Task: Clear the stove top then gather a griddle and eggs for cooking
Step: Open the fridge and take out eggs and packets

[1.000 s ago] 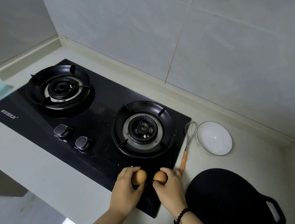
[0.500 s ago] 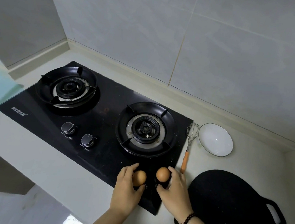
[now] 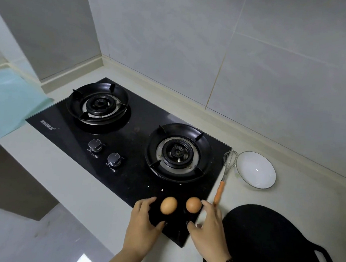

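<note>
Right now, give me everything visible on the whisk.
The whisk is a small balloon type: thin silvery wire loops at the far end, an orange handle at the near end. It lies flat on the pale countertop, alongside the right edge of the black stove top, with the white bowl just to the right of its wires. Its handle end is close to the right hand; contact cannot be told. No damage or residue shows.

Two brown eggs (image 3: 168, 205) on black stove (image 3: 137, 148); white bowl (image 3: 256, 169); black griddle (image 3: 266, 243).
</note>
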